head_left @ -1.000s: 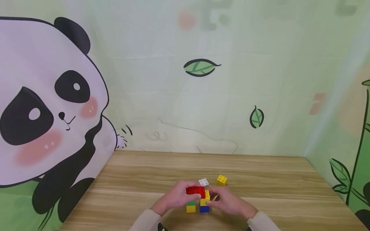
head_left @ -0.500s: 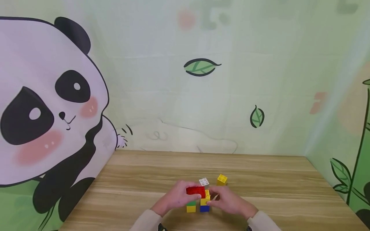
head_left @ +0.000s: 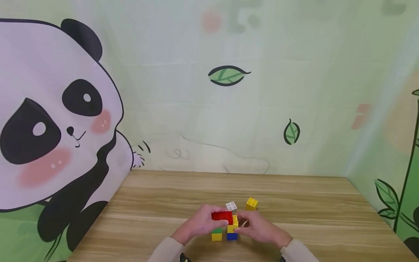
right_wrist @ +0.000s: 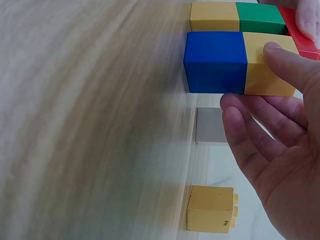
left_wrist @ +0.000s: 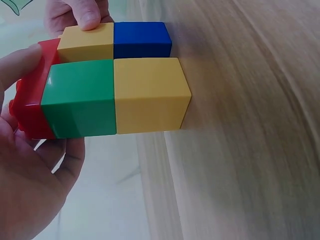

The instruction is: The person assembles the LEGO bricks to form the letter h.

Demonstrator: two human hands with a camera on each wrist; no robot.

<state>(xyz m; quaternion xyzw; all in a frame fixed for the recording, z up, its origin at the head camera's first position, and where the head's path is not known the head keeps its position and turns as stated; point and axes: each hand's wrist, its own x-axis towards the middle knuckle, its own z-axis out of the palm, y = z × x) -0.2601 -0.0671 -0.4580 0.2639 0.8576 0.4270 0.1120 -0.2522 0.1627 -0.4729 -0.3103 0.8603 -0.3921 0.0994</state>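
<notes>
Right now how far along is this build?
Stacking looks done: green block on bottom yellow block, upper yellow block on blue block. In hand: left hand grips red block bridging both; right hand holds upper yellow block. Possibly left: loose white block, loose yellow block.

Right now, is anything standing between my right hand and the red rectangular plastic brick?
Yes: the square yellow plastic brick on the blue plastic brick stands between your right hand, which grips it, and the red brick. Nothing visible separates your left hand from the red brick.
</notes>
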